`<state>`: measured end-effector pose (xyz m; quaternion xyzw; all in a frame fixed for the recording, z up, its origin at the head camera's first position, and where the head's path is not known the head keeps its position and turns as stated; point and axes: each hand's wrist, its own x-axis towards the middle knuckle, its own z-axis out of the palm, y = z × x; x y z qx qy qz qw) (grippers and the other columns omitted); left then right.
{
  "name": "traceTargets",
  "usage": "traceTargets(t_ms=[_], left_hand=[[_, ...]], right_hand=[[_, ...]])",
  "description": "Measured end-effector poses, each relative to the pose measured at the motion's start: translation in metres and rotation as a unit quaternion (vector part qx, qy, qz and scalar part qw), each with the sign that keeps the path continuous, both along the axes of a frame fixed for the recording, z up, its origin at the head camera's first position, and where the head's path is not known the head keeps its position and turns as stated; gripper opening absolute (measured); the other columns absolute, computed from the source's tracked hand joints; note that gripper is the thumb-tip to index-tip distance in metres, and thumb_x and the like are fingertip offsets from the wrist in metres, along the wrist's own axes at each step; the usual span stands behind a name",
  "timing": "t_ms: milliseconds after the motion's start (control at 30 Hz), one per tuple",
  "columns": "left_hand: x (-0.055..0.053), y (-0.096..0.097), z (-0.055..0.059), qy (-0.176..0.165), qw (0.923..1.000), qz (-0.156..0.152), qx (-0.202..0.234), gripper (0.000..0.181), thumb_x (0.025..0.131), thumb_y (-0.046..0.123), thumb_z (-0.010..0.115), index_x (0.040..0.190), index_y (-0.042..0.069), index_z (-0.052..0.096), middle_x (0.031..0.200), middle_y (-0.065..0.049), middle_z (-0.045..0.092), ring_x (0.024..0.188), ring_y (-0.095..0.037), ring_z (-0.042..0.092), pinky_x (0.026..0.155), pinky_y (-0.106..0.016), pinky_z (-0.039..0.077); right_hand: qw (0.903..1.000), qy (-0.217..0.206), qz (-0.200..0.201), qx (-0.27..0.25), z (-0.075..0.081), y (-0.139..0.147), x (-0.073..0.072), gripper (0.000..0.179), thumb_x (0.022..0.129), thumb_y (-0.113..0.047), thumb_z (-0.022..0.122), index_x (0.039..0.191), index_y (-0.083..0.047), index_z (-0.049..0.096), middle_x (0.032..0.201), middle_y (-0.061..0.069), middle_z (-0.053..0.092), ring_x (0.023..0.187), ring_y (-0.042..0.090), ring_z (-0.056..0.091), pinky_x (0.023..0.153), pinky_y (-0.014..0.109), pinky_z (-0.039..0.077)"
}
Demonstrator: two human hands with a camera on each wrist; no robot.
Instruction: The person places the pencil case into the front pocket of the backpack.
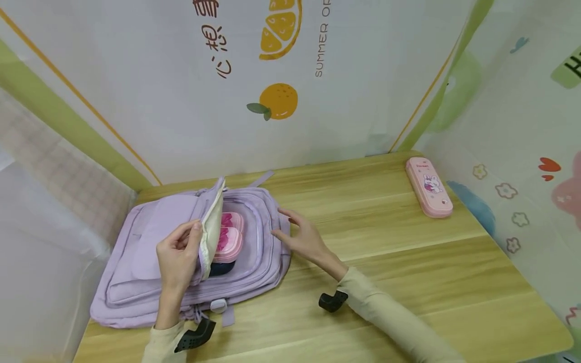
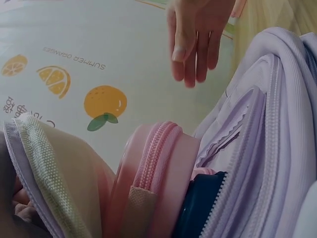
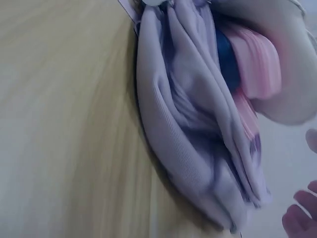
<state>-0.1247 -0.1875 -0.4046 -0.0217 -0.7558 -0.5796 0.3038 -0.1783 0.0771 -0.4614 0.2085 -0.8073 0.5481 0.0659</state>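
- Landmark: lilac backpack (image 1: 156,237), lying flat on the wood-grain table (image 1: 386,227) with its front compartment unzipped.
- Left hand (image 1: 179,259): thumb and fingers closed in a pinch on the raised edge of the cream-lined flap (image 1: 214,227), above the backpack's middle. In the left wrist view this hand is mostly cut off and dark; exact placement of the hidden fingers cannot be told.
- Right hand (image 1: 308,241): fingers extended and spread, holding nothing, just beside the backpack's right end. The left wrist view shows a gap between fingertips and fabric. In the right wrist view only some fingertips enter the frame.
- Pink zip case (image 2: 153,168): inside the backpack's opening, against the flap lining; its flap side is covered.
- Second pink item (image 1: 233,221): inside the backpack's opening, beyond the pink zip case and partly hidden by it. Full outline cannot be told.
- Navy object (image 1: 222,268): inside the backpack's opening, at its near edge; largely hidden, type not identifiable.
- Rabbit-print pink case (image 1: 428,186): on the table, well apart from the backpack, to its right.
- White round fitting (image 1: 218,305): at the backpack's near side; function unclear.
- Printed curtain (image 1: 354,101): behind the backpack; upper lettering cut off by the frame.
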Motion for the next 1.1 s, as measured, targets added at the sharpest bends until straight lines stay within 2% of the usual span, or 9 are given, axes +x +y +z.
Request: traceTargets(t_ms=[133, 333, 567, 733, 933, 1100], left_hand=[[0.001, 0.000, -0.003, -0.013, 0.9999, -0.001, -0.008, 0.017, 0.096, -0.001, 0.064, 0.102, -0.012, 0.075, 0.083, 0.029, 0.069, 0.073, 0.010, 0.067, 0.067, -0.006, 0.052], [0.001, 0.000, -0.006, -0.043, 0.9987, -0.001, -0.026, 0.017, 0.095, 0.000, 0.065, 0.105, -0.009, 0.075, 0.082, 0.031, 0.068, 0.071, 0.012, 0.066, 0.067, -0.005, 0.051], [0.000, 0.000, -0.005, -0.081, 0.9956, -0.018, -0.044, 0.018, 0.096, 0.006, 0.067, 0.106, -0.005, 0.077, 0.083, 0.034, 0.067, 0.072, 0.011, 0.067, 0.066, -0.006, 0.051], [0.002, 0.000, -0.005, -0.093, 0.9943, -0.023, -0.045, 0.018, 0.096, 0.006, 0.067, 0.107, -0.004, 0.077, 0.085, 0.034, 0.067, 0.075, 0.012, 0.067, 0.068, -0.006, 0.052], [0.001, 0.000, -0.004, -0.095, 0.9939, -0.021, -0.052, 0.018, 0.096, 0.007, 0.067, 0.108, -0.004, 0.076, 0.085, 0.034, 0.067, 0.075, 0.012, 0.067, 0.068, -0.006, 0.052], [0.002, 0.002, -0.003, -0.095, 0.9937, -0.030, -0.050, 0.018, 0.096, 0.006, 0.067, 0.108, -0.004, 0.076, 0.086, 0.032, 0.067, 0.075, 0.011, 0.068, 0.067, -0.006, 0.052]], right_hand=[[0.9988, -0.008, -0.040, 0.025, 0.000, 0.022, -0.004, 0.062, 0.090, -0.019, 0.077, 0.143, 0.002, 0.052, 0.148, 0.018, 0.054, 0.138, 0.036, 0.050, 0.114, 0.048, 0.043], [0.9959, -0.016, -0.087, 0.019, -0.001, 0.052, -0.011, 0.064, 0.091, -0.020, 0.077, 0.145, 0.002, 0.050, 0.149, 0.021, 0.051, 0.140, 0.038, 0.047, 0.116, 0.050, 0.041], [0.9916, -0.025, -0.126, 0.012, 0.008, 0.087, -0.018, 0.067, 0.094, -0.022, 0.074, 0.149, 0.001, 0.044, 0.153, 0.022, 0.045, 0.142, 0.041, 0.042, 0.117, 0.053, 0.038], [0.9872, -0.025, -0.156, 0.019, 0.014, 0.120, -0.025, 0.069, 0.095, -0.021, 0.073, 0.150, 0.004, 0.041, 0.154, 0.026, 0.042, 0.143, 0.044, 0.040, 0.118, 0.055, 0.036], [0.9779, -0.051, -0.203, 0.011, 0.021, 0.162, -0.022, 0.070, 0.096, -0.025, 0.071, 0.153, 0.002, 0.038, 0.158, 0.024, 0.037, 0.146, 0.042, 0.034, 0.121, 0.054, 0.030], [0.9659, -0.042, -0.255, 0.014, 0.021, 0.196, -0.015, 0.071, 0.096, -0.024, 0.072, 0.152, 0.004, 0.038, 0.157, 0.026, 0.038, 0.145, 0.046, 0.034, 0.121, 0.055, 0.029]])
